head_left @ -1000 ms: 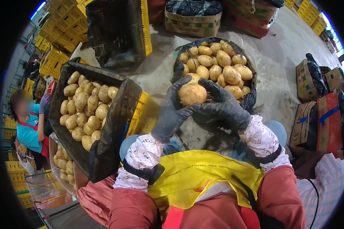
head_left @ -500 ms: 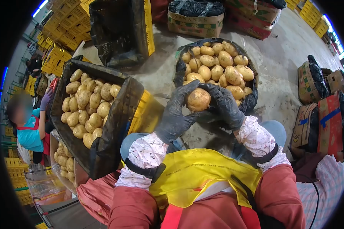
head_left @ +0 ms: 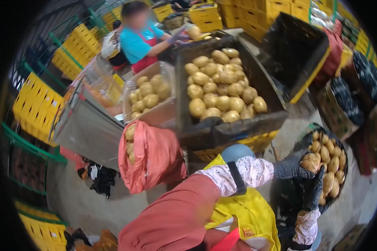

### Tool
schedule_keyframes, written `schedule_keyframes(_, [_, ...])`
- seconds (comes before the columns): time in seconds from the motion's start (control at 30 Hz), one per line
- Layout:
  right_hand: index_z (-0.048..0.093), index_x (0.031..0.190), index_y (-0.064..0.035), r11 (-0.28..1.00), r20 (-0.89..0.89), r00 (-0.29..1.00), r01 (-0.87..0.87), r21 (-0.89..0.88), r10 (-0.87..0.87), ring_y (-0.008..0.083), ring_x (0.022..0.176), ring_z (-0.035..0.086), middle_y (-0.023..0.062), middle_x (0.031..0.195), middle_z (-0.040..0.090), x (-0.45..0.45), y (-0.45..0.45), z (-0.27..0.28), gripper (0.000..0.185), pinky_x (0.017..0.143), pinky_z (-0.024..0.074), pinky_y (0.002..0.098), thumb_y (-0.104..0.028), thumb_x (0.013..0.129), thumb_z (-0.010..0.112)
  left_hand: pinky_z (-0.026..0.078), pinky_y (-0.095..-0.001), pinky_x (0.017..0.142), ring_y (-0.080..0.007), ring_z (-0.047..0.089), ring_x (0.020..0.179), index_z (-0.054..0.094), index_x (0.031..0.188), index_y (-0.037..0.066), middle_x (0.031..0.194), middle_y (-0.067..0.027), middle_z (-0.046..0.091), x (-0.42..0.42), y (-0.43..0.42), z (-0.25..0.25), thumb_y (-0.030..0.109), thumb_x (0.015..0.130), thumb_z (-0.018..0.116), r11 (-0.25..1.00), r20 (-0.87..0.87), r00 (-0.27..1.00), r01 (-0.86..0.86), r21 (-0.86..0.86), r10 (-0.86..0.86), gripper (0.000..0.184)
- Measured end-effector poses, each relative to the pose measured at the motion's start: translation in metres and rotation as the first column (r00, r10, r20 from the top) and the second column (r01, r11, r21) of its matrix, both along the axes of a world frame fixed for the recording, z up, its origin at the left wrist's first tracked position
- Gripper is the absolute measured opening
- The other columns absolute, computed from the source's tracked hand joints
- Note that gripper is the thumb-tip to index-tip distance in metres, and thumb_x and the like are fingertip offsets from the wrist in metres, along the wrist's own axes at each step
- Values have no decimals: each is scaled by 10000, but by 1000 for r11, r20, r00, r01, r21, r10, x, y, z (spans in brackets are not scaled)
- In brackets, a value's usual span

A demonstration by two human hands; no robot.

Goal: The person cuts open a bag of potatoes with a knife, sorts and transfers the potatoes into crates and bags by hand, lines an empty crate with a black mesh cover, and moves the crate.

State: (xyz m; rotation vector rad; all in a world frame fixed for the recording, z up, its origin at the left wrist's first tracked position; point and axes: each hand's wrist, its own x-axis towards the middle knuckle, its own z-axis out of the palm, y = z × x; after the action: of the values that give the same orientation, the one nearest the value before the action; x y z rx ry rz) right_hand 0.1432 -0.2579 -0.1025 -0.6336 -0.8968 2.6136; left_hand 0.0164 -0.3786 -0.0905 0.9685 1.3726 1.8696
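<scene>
The left hand (head_left: 295, 165), in a dark glove, holds one potato (head_left: 310, 162) with its fingers curved around it. The right hand (head_left: 314, 189), also gloved, has its fingertips at the lower side of this potato; one cannot tell if they grip it. The potato is over the left edge of the round basket (head_left: 296, 145), which carries many loose potatoes (head_left: 331, 161). To the left stands the crate (head_left: 243, 137) with dark lining, filled with more potatoes. Near its lower left corner is the pink sack (head_left: 155, 161), and beside its left edge the carton (head_left: 166, 112). Behind the carton a co-worker (head_left: 137, 45) holds up another potato (head_left: 194, 32)
</scene>
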Motion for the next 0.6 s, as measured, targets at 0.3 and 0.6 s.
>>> schedule_keyframes(0.3, [552, 1182, -61, 857, 269, 961, -185, 480, 57, 111, 612, 573, 70, 814, 637, -14, 34, -29, 288, 526, 450, 194, -129, 916, 465, 470, -297, 878, -174, 560, 1030, 420, 1278, 34, 1149, -80, 547, -13, -162, 22, 307, 832, 674, 945, 508, 855, -247, 216, 107, 581])
schedule_keyframes(0.6, [544, 1120, -36, 433, 309, 949, -254, 865, -60, 143, 645, 589, 51, 797, 627, 9, 55, -94, 344, 567, 474, 230, -104, 793, 625, 492, -324, 526, -185, 567, 611, 546, 1086, 75, 839, -47, 612, -101, -414, 140, 333, 886, 580, 684, 530, 743, -634, 361, 409, 328])
